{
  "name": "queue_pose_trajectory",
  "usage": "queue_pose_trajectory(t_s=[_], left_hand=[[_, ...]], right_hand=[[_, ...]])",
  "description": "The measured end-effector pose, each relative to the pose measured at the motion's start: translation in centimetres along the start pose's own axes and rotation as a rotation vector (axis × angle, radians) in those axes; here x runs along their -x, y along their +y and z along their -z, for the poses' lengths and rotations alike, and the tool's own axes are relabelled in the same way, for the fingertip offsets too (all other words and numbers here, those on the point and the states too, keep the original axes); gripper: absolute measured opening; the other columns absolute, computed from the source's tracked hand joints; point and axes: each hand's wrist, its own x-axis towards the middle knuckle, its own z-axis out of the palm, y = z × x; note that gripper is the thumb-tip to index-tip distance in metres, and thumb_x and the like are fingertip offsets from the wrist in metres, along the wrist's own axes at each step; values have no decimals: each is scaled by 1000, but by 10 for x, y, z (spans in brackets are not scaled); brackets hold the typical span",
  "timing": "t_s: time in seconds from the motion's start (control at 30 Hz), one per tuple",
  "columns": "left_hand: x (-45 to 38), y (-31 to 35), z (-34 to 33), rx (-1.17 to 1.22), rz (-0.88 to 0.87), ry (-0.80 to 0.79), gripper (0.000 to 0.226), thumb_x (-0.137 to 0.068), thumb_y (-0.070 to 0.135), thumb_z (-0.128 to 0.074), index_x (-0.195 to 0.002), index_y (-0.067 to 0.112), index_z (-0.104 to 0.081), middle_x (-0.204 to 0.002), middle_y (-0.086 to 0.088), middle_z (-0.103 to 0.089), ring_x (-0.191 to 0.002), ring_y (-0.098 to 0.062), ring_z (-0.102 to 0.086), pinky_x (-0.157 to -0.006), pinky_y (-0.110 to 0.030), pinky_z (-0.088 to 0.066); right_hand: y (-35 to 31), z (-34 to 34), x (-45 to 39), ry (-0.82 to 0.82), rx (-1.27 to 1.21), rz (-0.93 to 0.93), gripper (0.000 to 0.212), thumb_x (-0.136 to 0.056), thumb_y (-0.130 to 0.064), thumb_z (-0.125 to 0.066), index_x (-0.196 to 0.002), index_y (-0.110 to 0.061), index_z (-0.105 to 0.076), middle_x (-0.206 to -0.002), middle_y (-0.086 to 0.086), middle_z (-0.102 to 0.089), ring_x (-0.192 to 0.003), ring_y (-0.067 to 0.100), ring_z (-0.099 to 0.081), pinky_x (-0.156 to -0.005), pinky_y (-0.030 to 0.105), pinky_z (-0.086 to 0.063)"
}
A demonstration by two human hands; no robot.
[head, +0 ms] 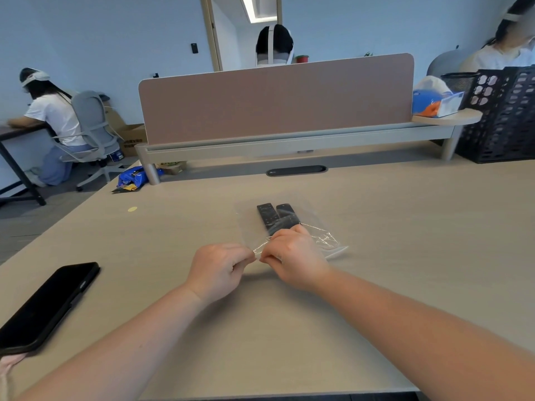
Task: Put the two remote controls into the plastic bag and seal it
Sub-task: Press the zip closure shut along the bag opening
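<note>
Two black remote controls (276, 217) lie side by side inside a clear plastic bag (314, 224) on the light wooden desk (405, 227). The bag's mouth points toward me. My left hand (218, 270) and my right hand (295, 256) both pinch the near edge of the bag, fingertips almost touching each other at its left end. The near ends of the remotes are hidden behind my right hand.
A black phone (47, 305) lies face down at the desk's near left. A pink divider panel (275, 96) stands at the far edge, with a black crate (503, 114) and a tissue pack (434, 99) at the far right. Other people sit beyond.
</note>
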Motion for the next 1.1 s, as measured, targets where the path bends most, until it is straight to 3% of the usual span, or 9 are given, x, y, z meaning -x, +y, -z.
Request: queue_pose_trajectory(t_s=[0.13, 0.3, 0.43, 0.6, 0.73, 0.9, 1.03, 1.1], left_hand=[[-2, 0, -2, -8, -5, 13, 27, -80, 30, -43, -71, 24, -68, -64, 10, -70, -56, -17, -63, -39, -21, -45], [1, 1, 0, -21, 13, 50, 28, -80, 33, -46, -69, 24, -70, -62, 11, -69, -57, -10, -57, -42, -19, -34], [3, 1, 0, 2, 112, -7, 23, -81, 35, -49, -69, 23, -64, -62, 8, -65, -59, -17, -58, -46, -22, -35], [-1, 6, 1, -2, 186, -61, 6, -79, 33, -67, -79, 28, -68, -91, 18, -71, -71, -9, -59, -58, -19, -39], [0, -1, 1, -13, 161, -97, 21, -82, 37, -49, -76, 28, -68, -84, 18, -72, -78, -11, -66, -55, -28, -53], [5, -21, 8, -119, 112, -106, 33, -79, 44, -39, -74, 29, -69, -78, 16, -72, -74, -15, -67, -52, -28, -55], [2, -26, 17, -153, 148, -181, 38, -75, 50, -34, -71, 29, -65, -76, 19, -70, -79, -16, -63, -52, -25, -48], [-2, -19, 20, -189, 122, -267, 43, -72, 56, -33, -85, 30, -65, -87, 16, -70, -91, -18, -60, -62, -27, -48]], right_hand=[[9, 2, 1, -29, 69, 30, 14, -75, -27, -62, -64, -22, -70, -60, -5, -67, -65, 17, -64, -64, 28, -25], [17, 8, 11, -38, 74, -15, 33, -80, -31, -42, -64, -22, -68, -59, -5, -67, -68, 16, -64, -63, 27, -24], [11, 6, 13, 0, 58, -19, 32, -82, -29, -40, -67, -21, -68, -61, -6, -68, -72, 16, -63, -65, 29, -38], [11, 5, 13, -9, 84, -22, 17, -78, -23, -58, -66, -21, -69, -58, -8, -68, -69, 18, -64, -61, 31, -49], [25, 11, 24, -56, 124, -31, 32, -80, -30, -41, -65, -25, -69, -59, -9, -68, -70, 16, -64, -62, 29, -48], [59, 32, 36, -138, 211, -94, 18, -76, -26, -57, -63, -24, -69, -62, -8, -70, -70, 19, -67, -57, 30, -45], [66, 37, 37, -287, 158, -148, 21, -93, -23, -51, -92, -17, -71, -95, 1, -72, -95, 24, -61, -73, 35, -52], [66, 37, 38, -317, 102, -175, 24, -96, -22, -47, -102, -14, -69, -103, 5, -69, -100, 26, -60, -79, 35, -51]])
